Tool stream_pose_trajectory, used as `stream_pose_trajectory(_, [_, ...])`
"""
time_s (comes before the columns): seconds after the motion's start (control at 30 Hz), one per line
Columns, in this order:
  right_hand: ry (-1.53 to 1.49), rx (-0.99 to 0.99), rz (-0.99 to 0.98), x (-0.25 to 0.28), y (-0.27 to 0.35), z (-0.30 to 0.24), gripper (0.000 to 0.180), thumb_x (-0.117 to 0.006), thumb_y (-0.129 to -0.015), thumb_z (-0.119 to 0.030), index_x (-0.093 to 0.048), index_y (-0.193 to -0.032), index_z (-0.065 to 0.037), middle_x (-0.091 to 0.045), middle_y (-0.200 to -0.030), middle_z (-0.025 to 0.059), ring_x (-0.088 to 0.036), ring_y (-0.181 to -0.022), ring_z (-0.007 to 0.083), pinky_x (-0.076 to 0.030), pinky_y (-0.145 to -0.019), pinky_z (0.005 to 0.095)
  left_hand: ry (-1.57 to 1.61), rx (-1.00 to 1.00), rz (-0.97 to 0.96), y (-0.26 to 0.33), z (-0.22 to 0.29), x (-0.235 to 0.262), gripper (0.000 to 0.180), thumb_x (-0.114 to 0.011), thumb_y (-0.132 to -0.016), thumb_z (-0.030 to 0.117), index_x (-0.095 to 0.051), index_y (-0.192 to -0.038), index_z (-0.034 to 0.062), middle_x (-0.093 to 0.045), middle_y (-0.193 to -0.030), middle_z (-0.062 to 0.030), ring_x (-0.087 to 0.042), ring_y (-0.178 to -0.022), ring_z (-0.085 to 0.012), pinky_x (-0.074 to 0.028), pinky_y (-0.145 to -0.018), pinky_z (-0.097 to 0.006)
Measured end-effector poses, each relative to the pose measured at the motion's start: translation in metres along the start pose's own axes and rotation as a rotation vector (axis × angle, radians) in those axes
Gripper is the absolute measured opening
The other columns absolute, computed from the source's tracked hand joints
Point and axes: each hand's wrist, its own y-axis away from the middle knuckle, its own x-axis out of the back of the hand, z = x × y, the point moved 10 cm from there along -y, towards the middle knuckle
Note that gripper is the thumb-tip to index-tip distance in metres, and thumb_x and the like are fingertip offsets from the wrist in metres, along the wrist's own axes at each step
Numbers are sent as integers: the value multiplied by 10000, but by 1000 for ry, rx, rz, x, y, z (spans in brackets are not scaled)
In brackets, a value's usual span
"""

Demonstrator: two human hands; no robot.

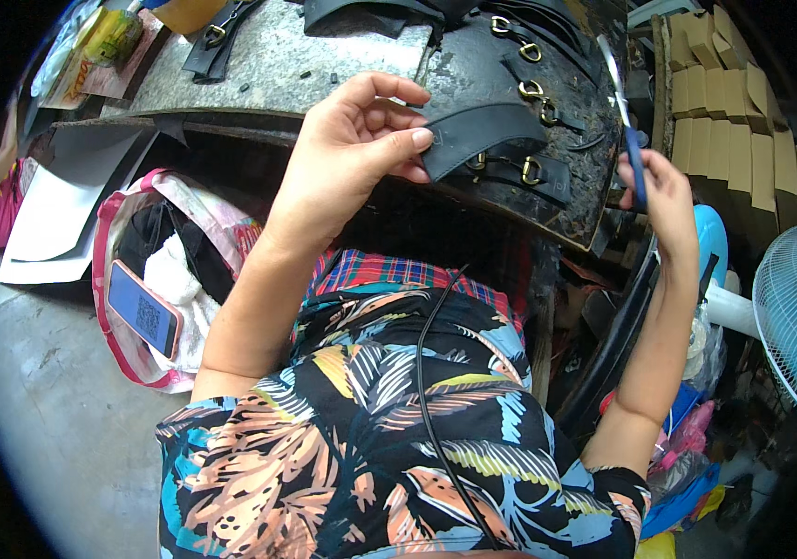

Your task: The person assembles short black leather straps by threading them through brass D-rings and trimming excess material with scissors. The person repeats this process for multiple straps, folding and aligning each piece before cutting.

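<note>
My left hand is closed, thumb over fingers, on one end of a curved black leather strap held above the near edge of the workbench. Beneath its free end lie black leather pieces with brass-coloured buckles. At the bench's right edge my right hand is closed round a long slim tool with a blue handle and a pale, narrow end pointing away from me; its exact kind I cannot make out. The tool is apart from the strap.
The dark, worn workbench carries a pale slab and more black leather pieces. Beige cardboard boxes stand at the right, above a white fan. A pink-edged bag with a phone sits at the left.
</note>
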Motion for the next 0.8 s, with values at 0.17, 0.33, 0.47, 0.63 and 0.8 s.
stream_pose_trajectory(0.17, [-454, 85, -299, -62, 96, -14, 417, -799, -825, -212, -618, -1131, 8, -646, -851, 13, -634, -759, 92, -503, -719, 222, -72, -38, 17, 0, -2, -2, 358, -709, -881, -13, -594, -1219, -3, -670, -954, -74, -656, -819, -97, -603, -657, -241])
stream_pose_trajectory(0.33, [-715, -108, -674, -124, 144, -16, 327, -773, -819, -149, -608, -1045, 22, -644, -801, 29, -623, -709, 81, -506, -666, 221, -133, -83, 19, 1, 4, -8, 362, -711, -880, -16, -592, -1221, -7, -673, -951, -77, -653, -819, -96, -581, -647, -230])
stream_pose_trajectory(0.47, [-594, -103, -641, -128, 144, -18, 396, -720, -765, -278, -619, -997, 27, -639, -774, 36, -630, -674, 87, -503, -636, 217, -241, -119, 27, 7, 10, -15, 361, -708, -882, -18, -592, -1224, -7, -673, -946, -74, -649, -827, -94, -562, -654, -219])
stream_pose_trajectory(0.63, [-578, -156, -588, -125, 141, -18, 828, -753, -706, -755, -626, -972, 19, -636, -696, 42, -616, -610, 89, -455, -572, 193, -324, -162, 54, 10, 16, -16, 354, -706, -882, -19, -597, -1218, -4, -674, -942, -68, -645, -822, -86, -557, -657, -221])
stream_pose_trajectory(0.8, [-574, -149, -592, -126, 139, -22, 812, -737, -728, -753, -626, -967, 15, -632, -679, 35, -608, -591, 84, -449, -562, 191, -307, -174, 21, 9, 15, -17, 347, -710, -887, 1, -594, -1213, -19, -674, -929, -67, -647, -816, -89, -562, -650, -226])
